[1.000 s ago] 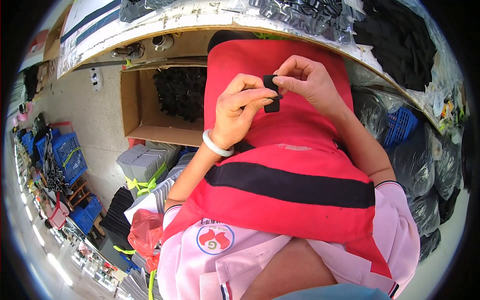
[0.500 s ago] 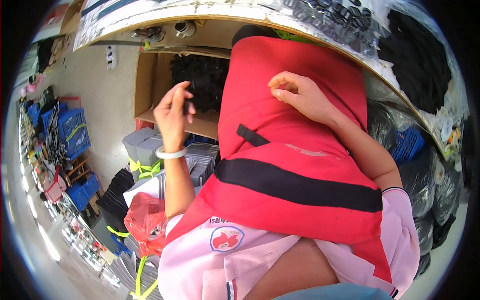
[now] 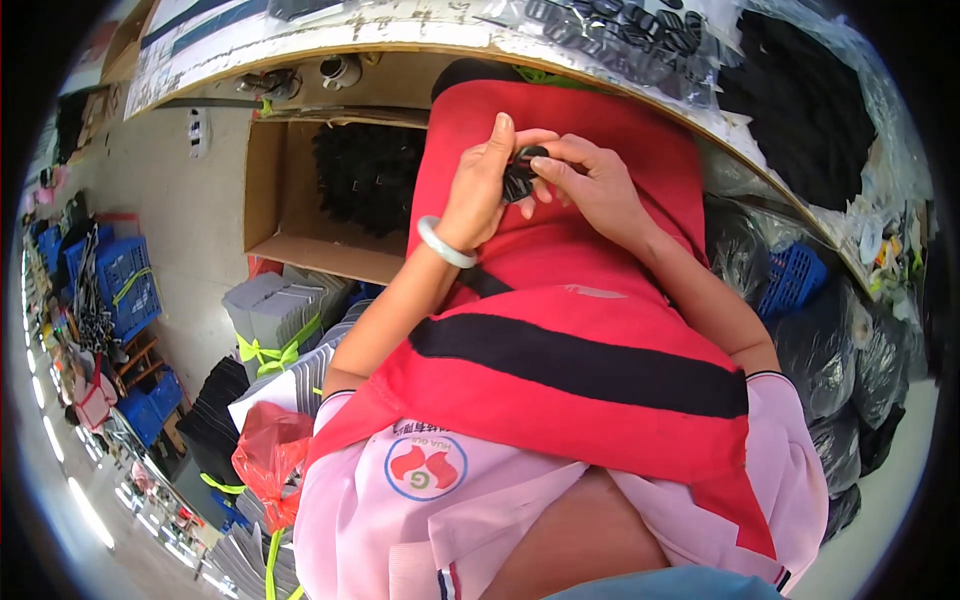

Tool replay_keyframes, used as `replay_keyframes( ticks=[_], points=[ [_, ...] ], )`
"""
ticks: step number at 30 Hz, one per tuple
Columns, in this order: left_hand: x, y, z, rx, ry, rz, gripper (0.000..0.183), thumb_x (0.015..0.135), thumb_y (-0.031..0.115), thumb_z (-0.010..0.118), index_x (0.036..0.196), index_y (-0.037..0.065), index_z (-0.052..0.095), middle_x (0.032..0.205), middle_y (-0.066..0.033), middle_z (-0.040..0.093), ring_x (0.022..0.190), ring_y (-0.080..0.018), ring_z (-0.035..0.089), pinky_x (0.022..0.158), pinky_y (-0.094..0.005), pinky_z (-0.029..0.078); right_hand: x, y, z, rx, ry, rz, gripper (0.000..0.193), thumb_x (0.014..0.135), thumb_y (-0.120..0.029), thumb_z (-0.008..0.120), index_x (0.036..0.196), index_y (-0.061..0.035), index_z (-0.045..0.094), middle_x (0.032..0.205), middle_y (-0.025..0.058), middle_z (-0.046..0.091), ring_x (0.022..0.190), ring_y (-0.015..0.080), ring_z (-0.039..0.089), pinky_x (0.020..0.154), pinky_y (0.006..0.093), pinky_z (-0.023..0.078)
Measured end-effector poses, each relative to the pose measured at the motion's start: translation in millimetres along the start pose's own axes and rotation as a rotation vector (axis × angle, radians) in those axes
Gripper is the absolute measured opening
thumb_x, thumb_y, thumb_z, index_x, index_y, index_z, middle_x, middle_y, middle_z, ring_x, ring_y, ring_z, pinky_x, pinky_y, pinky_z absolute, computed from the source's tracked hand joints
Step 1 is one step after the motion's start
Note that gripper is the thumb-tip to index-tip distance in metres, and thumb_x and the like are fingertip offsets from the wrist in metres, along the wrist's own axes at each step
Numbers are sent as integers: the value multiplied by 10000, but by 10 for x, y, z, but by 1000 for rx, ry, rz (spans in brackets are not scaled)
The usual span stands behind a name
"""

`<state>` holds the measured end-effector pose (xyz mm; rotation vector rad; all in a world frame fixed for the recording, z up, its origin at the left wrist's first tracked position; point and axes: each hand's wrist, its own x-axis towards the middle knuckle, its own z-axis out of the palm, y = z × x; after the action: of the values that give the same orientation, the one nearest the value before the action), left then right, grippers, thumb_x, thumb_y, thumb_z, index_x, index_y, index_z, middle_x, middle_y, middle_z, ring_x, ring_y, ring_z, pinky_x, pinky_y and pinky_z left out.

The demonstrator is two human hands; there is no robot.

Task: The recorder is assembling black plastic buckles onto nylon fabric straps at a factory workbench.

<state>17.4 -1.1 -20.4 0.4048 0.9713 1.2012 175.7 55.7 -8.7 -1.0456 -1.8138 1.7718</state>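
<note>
Your hands meet over your red apron (image 3: 560, 300): the left hand (image 3: 485, 185) and right hand (image 3: 590, 185) both pinch a small black part (image 3: 520, 178) between their fingertips, held up in front of your chest, just below the worktop (image 3: 400, 35) edge. Half a second ago the left hand was out to the side by the cardboard box (image 3: 300, 215), away from the right; now it has come back in and closed on the part with the right.

The worktop curves across the top, its pale surface carrying clear bags of black parts (image 3: 640, 25). Under it the open box holds a dark heap of similar pieces. Blue crates (image 3: 120, 280) and bundles of grey sheets tied with green strap (image 3: 280, 320) stand on the floor to your left. A smooth pale bangle (image 3: 445, 245) circles your left wrist; the apron has a broad black band.
</note>
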Motion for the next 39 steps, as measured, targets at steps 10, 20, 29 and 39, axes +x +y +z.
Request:
replay_keyframes(
  ticks=[10,20,29,39],
  points=[
    [-66,-39,36,250,-22,87,329,949,10,532,1276,3,569,965,-54,586,681,-115,580,535,-216,459,-49,94,-302,889,-259,535,288,1019,-336,461,967,-65,543,722,-18,505,518,51,411,473,204,348],
    [104,-33,73,515,-33,322,152,862,-52,637,987,-1,709,945,-35,596,621,-47,510,494,-182,392,-161,-183,-1271,-624,418,-169,124,882,-186,624,947,-82,646,821,63,619,751,258,599,709,355,491],
    [110,-135,106,399,-48,40,139,911,45,632,1022,-21,684,738,-15,586,529,-54,476,467,-194,366,-8,66,-2354,-1188,830,-417,148,823,-157,686,960,-153,742,970,3,659,985,232,564,860,360,434],
    [126,95,399,318,90,155,117,898,59,650,976,-11,704,686,10,577,519,-30,476,464,-182,353,-182,-460,-555,98,111,22,150,941,-148,607,929,-6,656,737,-13,602,662,26,497,564,218,405]
  ],
)
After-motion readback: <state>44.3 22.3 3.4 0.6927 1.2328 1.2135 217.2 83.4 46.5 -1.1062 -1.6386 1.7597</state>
